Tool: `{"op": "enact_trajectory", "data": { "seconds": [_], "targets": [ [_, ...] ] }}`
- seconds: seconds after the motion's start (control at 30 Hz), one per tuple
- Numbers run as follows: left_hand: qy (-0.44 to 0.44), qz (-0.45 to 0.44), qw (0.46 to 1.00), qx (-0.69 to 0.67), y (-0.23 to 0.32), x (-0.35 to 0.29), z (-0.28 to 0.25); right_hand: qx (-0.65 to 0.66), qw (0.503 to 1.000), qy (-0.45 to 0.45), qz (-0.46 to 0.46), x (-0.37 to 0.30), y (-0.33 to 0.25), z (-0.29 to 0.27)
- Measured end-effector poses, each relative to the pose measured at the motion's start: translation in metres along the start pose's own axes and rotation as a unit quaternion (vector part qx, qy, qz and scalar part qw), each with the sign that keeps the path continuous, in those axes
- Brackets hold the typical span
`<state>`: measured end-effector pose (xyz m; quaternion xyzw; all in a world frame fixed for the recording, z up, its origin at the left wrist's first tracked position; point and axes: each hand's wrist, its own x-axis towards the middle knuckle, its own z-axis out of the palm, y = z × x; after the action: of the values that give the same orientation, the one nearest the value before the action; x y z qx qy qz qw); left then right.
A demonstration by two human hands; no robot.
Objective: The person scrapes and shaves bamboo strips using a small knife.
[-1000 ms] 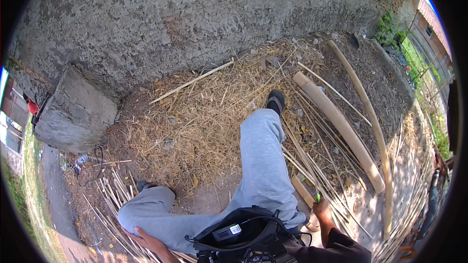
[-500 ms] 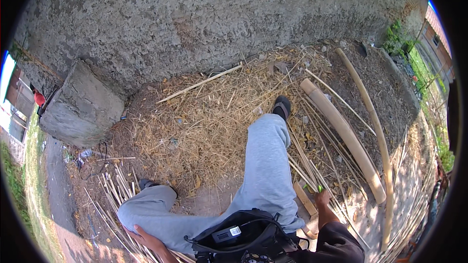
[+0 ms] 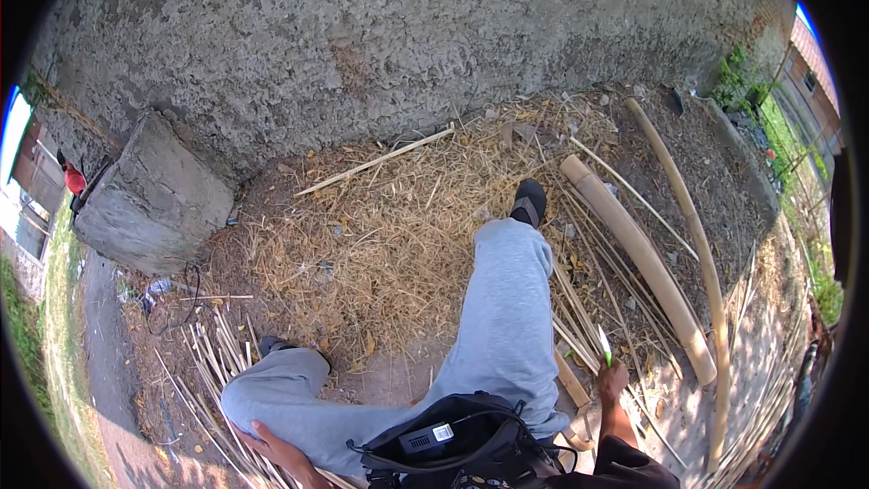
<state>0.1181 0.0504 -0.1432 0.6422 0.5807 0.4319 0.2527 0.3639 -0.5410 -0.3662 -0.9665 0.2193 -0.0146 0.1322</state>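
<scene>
My right hand [image 3: 614, 381] is closed around a knife [image 3: 605, 344] with a green handle, and its pale blade points away from me. Beneath and beside the knife lie thin bamboo strips [image 3: 579, 337] on the ground, to the right of my right leg. My left hand [image 3: 273, 449] rests on my left thigh, fingers stretched along the grey trousers and holding nothing. More split bamboo strips [image 3: 214, 349] lie past my left leg. An open black bag [image 3: 453, 439] sits at my waist with a dark boxy device inside.
A thick bamboo length [image 3: 638, 263] and a thinner curved pole [image 3: 692, 226] lie to the right. A short wooden piece [image 3: 570, 382] lies by my right leg. Shavings [image 3: 380, 244] cover the ground before a rough wall [image 3: 407, 45]. A concrete block [image 3: 163, 195] stands at left.
My right hand has moved slightly away from me and to the right, and the knife's blade now shows clearly. My right leg has shifted a little right. The left hand has stayed on the thigh.
</scene>
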Motion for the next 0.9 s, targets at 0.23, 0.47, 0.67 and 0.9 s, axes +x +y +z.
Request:
{"op": "enact_trajectory", "data": {
  "seconds": [0.23,0.47,0.67,0.9],
  "targets": [
    [0.002,0.016,1.000,0.007,0.002,0.000,-0.002,0.108,0.978,0.174,0.033,0.005,0.000,-0.061],
    [0.157,0.256,0.918,0.260,0.030,0.002,0.001,0.113,0.963,0.228,-0.084,0.043,-0.059,-0.120],
    [-0.017,0.406,0.890,0.209,0.147,0.024,0.024,0.120,0.906,0.301,-0.271,0.074,-0.241,-0.233],
    [-0.163,0.620,0.762,0.093,0.242,0.030,0.088,0.234,0.776,0.200,-0.550,0.008,-0.446,-0.250]
  ]
}}
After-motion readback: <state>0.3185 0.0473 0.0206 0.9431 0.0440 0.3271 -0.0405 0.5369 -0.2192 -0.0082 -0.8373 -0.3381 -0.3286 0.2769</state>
